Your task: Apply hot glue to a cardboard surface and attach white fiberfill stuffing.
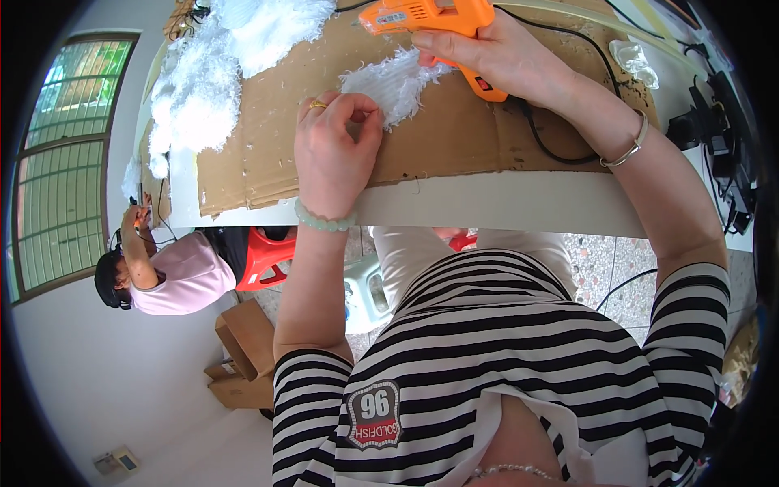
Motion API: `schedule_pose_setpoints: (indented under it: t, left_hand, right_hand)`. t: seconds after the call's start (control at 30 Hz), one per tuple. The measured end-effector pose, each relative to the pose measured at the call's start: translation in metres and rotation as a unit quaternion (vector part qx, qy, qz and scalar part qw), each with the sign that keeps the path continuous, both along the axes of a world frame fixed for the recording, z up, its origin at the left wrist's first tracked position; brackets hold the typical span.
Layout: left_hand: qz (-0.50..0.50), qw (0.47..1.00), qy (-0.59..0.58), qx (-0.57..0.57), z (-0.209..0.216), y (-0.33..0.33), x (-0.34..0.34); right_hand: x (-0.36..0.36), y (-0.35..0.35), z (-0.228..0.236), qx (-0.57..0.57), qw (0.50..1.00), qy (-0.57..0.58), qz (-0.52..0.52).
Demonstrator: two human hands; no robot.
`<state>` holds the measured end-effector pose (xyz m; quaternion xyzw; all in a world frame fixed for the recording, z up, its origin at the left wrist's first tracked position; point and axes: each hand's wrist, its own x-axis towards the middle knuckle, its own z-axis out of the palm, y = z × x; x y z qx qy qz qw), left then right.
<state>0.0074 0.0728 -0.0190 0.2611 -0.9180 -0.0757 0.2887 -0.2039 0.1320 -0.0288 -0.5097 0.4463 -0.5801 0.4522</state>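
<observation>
An orange glue gun is gripped in my right hand, its nozzle pointing left and its cord trailing off to the right. Beneath the gun lies a piece of fluffy white fabric with frayed edges. The thumb and forefinger of my left hand pinch together at the left edge of that fabric piece, closing on it. Both rest over a sheet of brown cardboard that covers the table.
Fluffy white material is heaped at the far left. Crumpled clear plastic and black power adapters lie at the right. Another person in a pink shirt sits at the left. Cardboard boxes stand on the floor.
</observation>
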Motion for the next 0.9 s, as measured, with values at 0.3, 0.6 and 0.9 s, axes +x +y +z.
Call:
schedule_pose_setpoints:
  t: [0.3,0.6,0.9]
  left_hand:
    - [0.071,0.963,0.163,0.204,0.018,-0.006,0.016]
    - [-0.030,0.999,0.020,-0.030,0.014,0.010,0.019]
    - [-0.087,0.988,-0.036,-0.118,0.002,-0.007,0.008]
  right_hand:
    - [0.001,-0.002,-0.002,-0.006,0.999,-0.052,0.015]
    - [0.000,-0.001,0.002,-0.028,0.999,0.026,-0.006]
    - [-0.003,-0.001,0.004,0.011,0.999,0.033,0.011]
